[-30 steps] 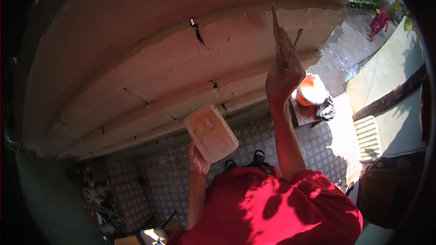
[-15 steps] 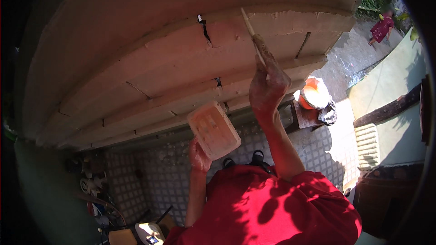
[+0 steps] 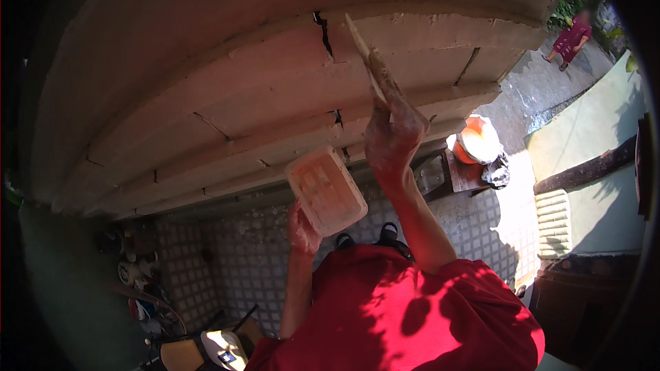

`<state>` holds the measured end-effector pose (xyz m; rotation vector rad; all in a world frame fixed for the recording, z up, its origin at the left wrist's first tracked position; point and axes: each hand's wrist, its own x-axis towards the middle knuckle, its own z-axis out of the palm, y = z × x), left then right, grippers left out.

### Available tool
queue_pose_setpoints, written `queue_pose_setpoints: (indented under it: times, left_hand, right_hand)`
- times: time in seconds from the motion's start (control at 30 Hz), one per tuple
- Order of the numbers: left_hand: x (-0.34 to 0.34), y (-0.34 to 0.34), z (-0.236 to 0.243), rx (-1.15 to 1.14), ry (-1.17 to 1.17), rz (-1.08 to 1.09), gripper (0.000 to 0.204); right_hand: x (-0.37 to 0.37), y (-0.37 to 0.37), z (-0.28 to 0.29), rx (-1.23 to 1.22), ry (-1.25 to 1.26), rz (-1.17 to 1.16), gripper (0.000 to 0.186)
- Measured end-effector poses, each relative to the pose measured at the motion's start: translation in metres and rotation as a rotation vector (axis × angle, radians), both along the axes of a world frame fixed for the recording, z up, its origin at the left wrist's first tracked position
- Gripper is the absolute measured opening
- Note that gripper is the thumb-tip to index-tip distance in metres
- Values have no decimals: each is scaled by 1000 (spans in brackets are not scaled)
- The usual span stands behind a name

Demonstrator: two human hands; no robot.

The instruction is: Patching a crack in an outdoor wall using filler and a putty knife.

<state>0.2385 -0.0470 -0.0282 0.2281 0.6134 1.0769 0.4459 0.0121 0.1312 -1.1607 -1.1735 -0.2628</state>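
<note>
My left hand (image 3: 302, 232) grips the lower left edge of a shallow rectangular plastic tub (image 3: 326, 191), whose inside carries smears of pale paste. Raised above it, my right hand (image 3: 395, 134) is closed round a thin flat putty knife (image 3: 359, 41), seen nearly edge-on and caked with the same pale stuff. The blade's tip is close to the stepped plaster moulding (image 3: 247, 72); whether it touches cannot be made out. A dark jagged crack (image 3: 323, 33) runs down the moulding just left of the tip. A shorter dark gap (image 3: 337, 118) lies on a lower step.
An orange bucket (image 3: 467, 144) stands on a small wooden table (image 3: 467, 175) at the right, beside a dark plastic bag (image 3: 496, 173). Another person (image 3: 572, 40) in a dark red garment is on the path beyond. A chair (image 3: 182, 355) with a white cap (image 3: 223, 349) is at lower left.
My right hand and the putty knife have moved left, nearer the crack. The tub has turned slightly in my left hand. The other person has shifted a little left.
</note>
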Motion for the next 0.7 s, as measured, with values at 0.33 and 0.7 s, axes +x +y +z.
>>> queue_pose_setpoints:
  times: [0.33,0.7]
  left_hand:
    - [-6,2,-7,17,35,-33,53]
    - [-11,7,-4,35,17,-60,53]
  right_hand:
    - [-12,29,1,52,-97,-69,33]
    - [49,11,17,109,98,-251,35]
